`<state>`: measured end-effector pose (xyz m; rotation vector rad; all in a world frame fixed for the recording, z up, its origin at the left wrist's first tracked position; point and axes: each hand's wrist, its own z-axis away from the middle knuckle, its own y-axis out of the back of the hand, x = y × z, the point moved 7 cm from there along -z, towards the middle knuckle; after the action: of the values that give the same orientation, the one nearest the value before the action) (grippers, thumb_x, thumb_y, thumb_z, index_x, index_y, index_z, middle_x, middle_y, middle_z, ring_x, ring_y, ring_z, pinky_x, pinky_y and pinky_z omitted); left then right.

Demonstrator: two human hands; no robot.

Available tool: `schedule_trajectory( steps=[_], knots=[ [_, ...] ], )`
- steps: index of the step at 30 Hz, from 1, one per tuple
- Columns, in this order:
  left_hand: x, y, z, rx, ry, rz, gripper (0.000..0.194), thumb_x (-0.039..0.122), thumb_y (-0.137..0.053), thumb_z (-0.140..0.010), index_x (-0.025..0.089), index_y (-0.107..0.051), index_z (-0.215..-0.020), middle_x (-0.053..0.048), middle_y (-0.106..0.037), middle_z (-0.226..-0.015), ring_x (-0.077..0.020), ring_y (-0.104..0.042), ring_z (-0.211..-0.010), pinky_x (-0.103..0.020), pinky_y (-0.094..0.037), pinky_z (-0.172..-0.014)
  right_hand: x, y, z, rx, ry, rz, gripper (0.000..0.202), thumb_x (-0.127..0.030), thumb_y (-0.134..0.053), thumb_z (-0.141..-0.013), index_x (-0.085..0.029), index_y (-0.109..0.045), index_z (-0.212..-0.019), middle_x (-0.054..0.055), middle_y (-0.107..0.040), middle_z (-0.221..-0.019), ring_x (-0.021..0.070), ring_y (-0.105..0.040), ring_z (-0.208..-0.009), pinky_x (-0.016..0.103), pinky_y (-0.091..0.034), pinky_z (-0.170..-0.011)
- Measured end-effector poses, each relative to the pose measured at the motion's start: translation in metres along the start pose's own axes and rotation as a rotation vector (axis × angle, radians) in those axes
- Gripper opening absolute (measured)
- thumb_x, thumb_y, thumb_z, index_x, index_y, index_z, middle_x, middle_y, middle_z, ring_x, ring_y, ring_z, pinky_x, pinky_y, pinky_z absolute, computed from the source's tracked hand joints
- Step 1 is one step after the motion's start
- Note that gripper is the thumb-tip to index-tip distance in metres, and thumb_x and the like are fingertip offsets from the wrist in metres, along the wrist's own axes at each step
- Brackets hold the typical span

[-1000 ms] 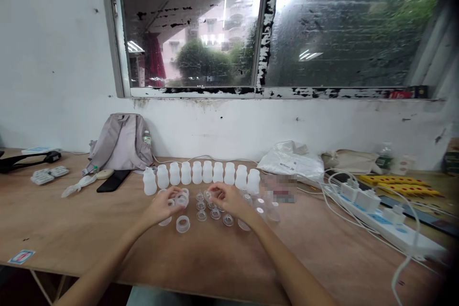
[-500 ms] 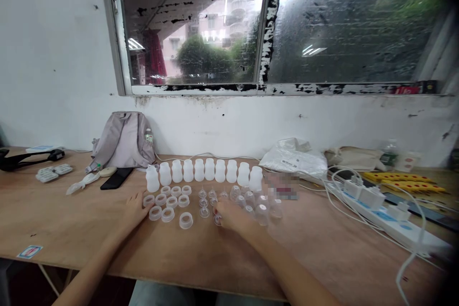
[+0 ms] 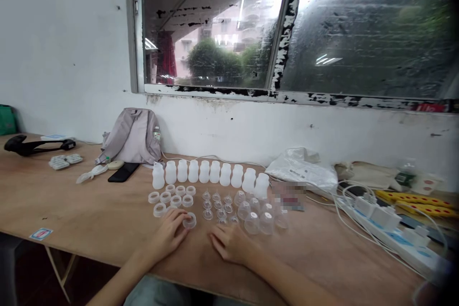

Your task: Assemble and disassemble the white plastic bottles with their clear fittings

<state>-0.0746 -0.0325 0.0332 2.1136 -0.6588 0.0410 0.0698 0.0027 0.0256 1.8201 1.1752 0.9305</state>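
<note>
My left hand (image 3: 171, 233) rests on the table with its fingers loosely stretched out and holds nothing. Its fingertips lie right beside a translucent bottle collar ring (image 3: 189, 220); whether they touch it I cannot tell. Several more such rings (image 3: 165, 197) lie beyond that hand. My right hand (image 3: 231, 243) lies on the table, fingers extended to the left and apart from the thumb, nothing visible in it. Just past its fingers stand several clear bottle nipples (image 3: 217, 204). To their right are several clear dome caps (image 3: 252, 223). White bottles (image 3: 204, 172) stand in a row behind.
A grey backpack (image 3: 134, 136) leans on the wall, with a black phone (image 3: 123, 172) before it. A plastic bag (image 3: 303, 169) lies at the back right. A power strip (image 3: 389, 229) with plugs and cables runs along the right side.
My left hand has come right and nearer from the far left of the rings to the nearest ring. My right hand has drawn back from among the nipples. The view has shifted left.
</note>
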Motion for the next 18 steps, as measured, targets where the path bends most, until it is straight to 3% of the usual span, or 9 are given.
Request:
schedule_trajectory(
  steps=[5,8,10,13,18],
  knots=[
    [-0.002,0.000,0.004,-0.019,-0.008,-0.059,0.025,0.026,-0.047,-0.080,0.023,-0.054,-0.104,-0.007,-0.053,-0.109,-0.0214,-0.048,-0.103,-0.037,-0.040,-0.088,0.031,0.008,0.001,0.061,-0.370,-0.070,0.019,-0.021,-0.036,-0.085,-0.017,-0.053,-0.094,0.006,-0.064,-0.072,0.0171,-0.059,-0.060,0.025,-0.036,-0.053],
    [-0.003,-0.001,0.003,-0.045,0.005,-0.072,0.020,0.027,-0.048,-0.080,0.022,-0.056,-0.097,-0.007,-0.053,-0.109,-0.0226,-0.046,-0.104,-0.039,-0.039,-0.088,0.048,0.004,0.008,-0.041,-0.617,-0.095,0.030,-0.027,-0.040,-0.084,-0.015,-0.047,-0.111,0.012,-0.065,-0.073,0.0247,-0.060,-0.062,0.030,-0.037,-0.053],
    [-0.004,-0.002,0.003,-0.059,0.009,-0.055,0.015,0.027,-0.048,-0.080,0.021,-0.056,-0.092,-0.007,-0.053,-0.108,-0.0225,-0.046,-0.103,-0.039,-0.039,-0.087,0.051,-0.002,0.013,-0.143,-0.710,-0.097,0.029,-0.028,-0.041,-0.083,-0.014,-0.049,-0.107,0.015,-0.065,-0.075,0.0285,-0.060,-0.064,0.033,-0.037,-0.053],
    [-0.002,0.000,0.004,-0.058,-0.002,-0.006,0.013,0.026,-0.046,-0.081,0.021,-0.055,-0.089,-0.007,-0.052,-0.109,-0.0214,-0.047,-0.101,-0.037,-0.039,-0.087,0.047,-0.006,0.015,-0.176,-0.719,-0.165,0.020,-0.027,-0.042,-0.083,-0.016,-0.053,-0.096,0.014,-0.064,-0.078,0.0271,-0.060,-0.069,0.033,-0.039,-0.057],
    [0.006,0.004,0.001,-0.048,0.050,0.109,0.019,0.029,-0.046,-0.082,0.022,-0.051,-0.099,-0.006,-0.055,-0.106,-0.0195,-0.050,-0.098,-0.033,-0.040,-0.086,0.023,-0.001,0.002,-0.107,-0.463,-0.349,0.017,-0.031,-0.048,-0.081,-0.021,-0.054,-0.094,0.005,-0.060,-0.092,0.0191,-0.056,-0.080,0.029,-0.041,-0.068]
  ],
)
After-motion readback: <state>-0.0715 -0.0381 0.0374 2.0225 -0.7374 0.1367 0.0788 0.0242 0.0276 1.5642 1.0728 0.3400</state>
